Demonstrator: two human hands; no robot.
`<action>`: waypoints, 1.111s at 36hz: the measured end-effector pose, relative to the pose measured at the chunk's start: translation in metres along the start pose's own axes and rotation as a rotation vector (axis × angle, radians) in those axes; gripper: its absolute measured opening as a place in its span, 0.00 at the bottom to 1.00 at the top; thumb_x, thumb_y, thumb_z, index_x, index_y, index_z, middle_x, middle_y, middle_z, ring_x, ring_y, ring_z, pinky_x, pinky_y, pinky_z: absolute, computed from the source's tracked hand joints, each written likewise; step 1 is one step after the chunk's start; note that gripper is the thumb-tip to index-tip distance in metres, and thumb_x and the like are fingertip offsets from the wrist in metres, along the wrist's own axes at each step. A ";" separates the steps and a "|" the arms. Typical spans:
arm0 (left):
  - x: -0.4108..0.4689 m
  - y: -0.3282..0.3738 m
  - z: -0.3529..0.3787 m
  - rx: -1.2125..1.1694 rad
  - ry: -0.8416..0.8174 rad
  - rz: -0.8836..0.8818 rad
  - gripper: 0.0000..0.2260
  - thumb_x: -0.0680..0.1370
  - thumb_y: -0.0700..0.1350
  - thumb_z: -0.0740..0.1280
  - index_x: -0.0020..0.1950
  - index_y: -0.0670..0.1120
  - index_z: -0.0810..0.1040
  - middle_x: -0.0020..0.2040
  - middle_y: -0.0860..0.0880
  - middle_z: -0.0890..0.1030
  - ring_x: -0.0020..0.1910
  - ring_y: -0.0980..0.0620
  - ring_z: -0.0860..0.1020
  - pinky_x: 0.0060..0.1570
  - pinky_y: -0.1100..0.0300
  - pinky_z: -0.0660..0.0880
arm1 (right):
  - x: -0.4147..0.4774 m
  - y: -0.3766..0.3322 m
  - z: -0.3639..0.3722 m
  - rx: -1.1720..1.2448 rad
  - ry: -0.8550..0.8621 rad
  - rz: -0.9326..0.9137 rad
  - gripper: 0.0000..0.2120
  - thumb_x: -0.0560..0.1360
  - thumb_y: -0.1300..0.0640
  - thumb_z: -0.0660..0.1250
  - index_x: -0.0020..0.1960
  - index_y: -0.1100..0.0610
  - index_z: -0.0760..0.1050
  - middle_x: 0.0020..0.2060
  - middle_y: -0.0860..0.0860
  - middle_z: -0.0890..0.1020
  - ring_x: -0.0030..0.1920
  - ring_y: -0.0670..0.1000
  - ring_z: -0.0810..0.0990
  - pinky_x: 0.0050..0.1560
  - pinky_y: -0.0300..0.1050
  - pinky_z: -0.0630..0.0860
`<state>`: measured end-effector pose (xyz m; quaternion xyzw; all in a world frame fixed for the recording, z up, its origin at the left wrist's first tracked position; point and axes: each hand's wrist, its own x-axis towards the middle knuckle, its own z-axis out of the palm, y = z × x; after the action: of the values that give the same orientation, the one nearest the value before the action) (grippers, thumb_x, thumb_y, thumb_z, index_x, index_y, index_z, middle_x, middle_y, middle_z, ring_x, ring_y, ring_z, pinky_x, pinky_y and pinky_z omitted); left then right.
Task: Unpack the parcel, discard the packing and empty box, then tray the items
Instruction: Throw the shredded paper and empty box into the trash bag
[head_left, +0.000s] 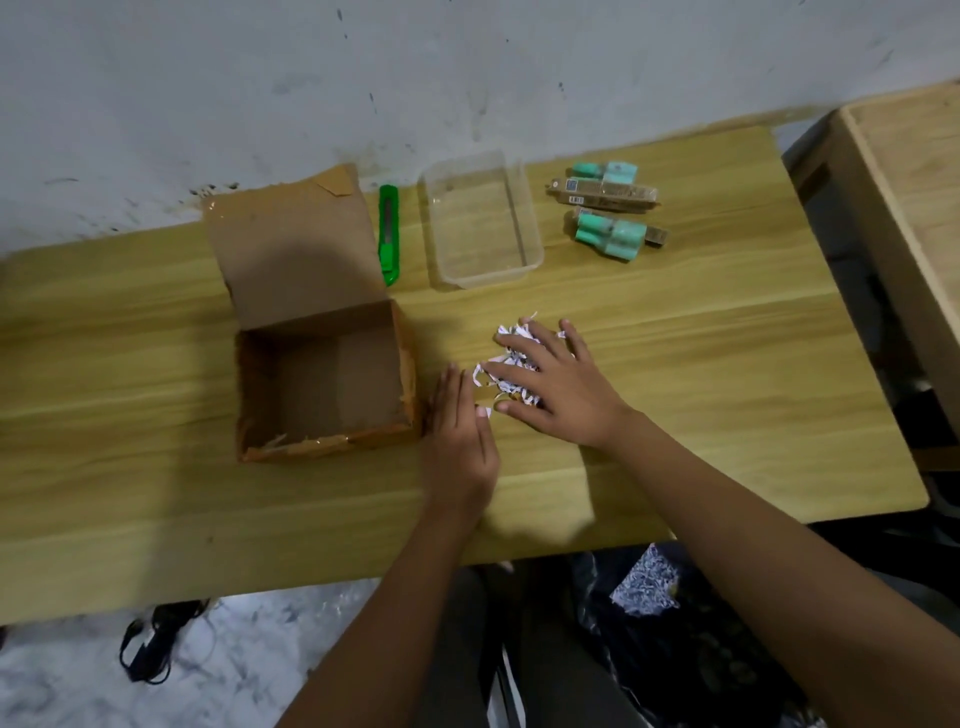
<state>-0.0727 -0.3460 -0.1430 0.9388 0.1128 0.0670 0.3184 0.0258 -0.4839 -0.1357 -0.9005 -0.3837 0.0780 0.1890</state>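
Right hand (558, 387) atop shredded paper (514, 331)

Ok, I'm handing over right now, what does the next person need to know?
Left grip: open, flat on the table beside the box.
Right grip: open, spread over the shredded paper.
Done: box looks empty; packs lie right of the clear tray; some shreds are in the bag below.
Left: bin the table shreds and box, then tray the packs.
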 end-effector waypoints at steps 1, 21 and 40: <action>-0.001 -0.001 0.000 -0.005 0.000 0.004 0.22 0.80 0.47 0.50 0.71 0.38 0.65 0.73 0.41 0.65 0.74 0.48 0.61 0.71 0.50 0.62 | -0.001 0.001 0.000 0.013 0.004 -0.011 0.22 0.75 0.37 0.54 0.65 0.42 0.70 0.68 0.48 0.71 0.71 0.55 0.64 0.72 0.61 0.53; 0.000 -0.001 -0.002 0.172 -0.107 0.036 0.23 0.81 0.50 0.52 0.70 0.37 0.65 0.74 0.39 0.63 0.75 0.44 0.57 0.70 0.49 0.60 | -0.159 0.011 -0.012 0.243 0.417 0.601 0.09 0.77 0.58 0.61 0.52 0.59 0.78 0.46 0.57 0.77 0.48 0.58 0.74 0.47 0.44 0.70; -0.032 -0.017 -0.017 0.230 -0.212 0.209 0.37 0.75 0.63 0.49 0.74 0.36 0.57 0.76 0.38 0.56 0.76 0.44 0.53 0.74 0.50 0.50 | -0.299 -0.044 0.053 0.423 0.713 1.551 0.22 0.76 0.57 0.64 0.69 0.56 0.67 0.64 0.59 0.69 0.60 0.62 0.73 0.59 0.57 0.73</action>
<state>-0.1101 -0.3316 -0.1417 0.9775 -0.0128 -0.0129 0.2102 -0.2261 -0.6568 -0.1677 -0.8242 0.4406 -0.0322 0.3542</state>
